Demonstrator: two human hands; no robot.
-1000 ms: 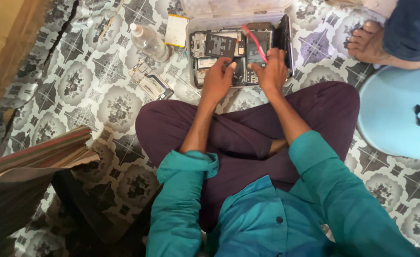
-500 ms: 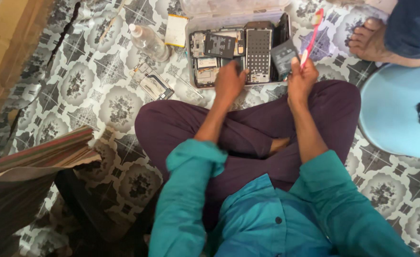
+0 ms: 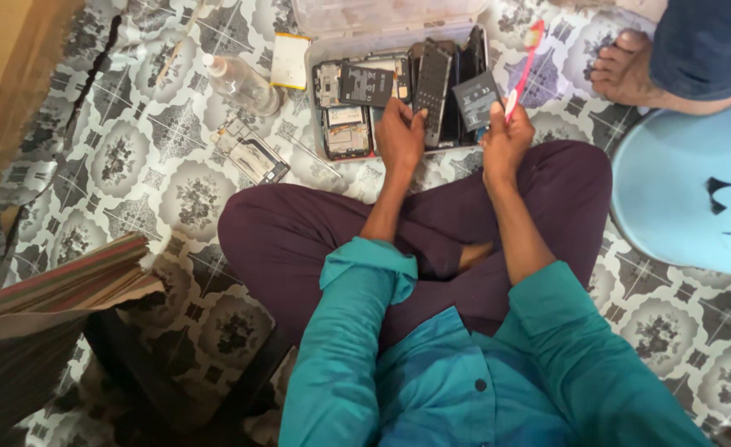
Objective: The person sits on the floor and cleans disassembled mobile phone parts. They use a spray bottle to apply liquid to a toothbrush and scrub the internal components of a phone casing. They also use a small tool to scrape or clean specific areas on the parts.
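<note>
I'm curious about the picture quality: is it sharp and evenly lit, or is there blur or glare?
Head view: soft, even daylight, no hard shadows; the clear plastic box lid looks washed out and milky; the right hand with its red toothbrush is slightly smeared, the left hand sharper; the bottom-left corner falls dark; the floor tiles bend a little toward the edges.

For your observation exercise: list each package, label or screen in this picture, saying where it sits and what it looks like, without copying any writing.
Clear plastic box: on the floor by the knees, lid open, full of phone parts.
Dark battery with pale label: by the right hand.
Black labelled part: in the box, above the left hand.
Yellowish flat pack: left of the box.
Clear bottle: lying further left.
</note>
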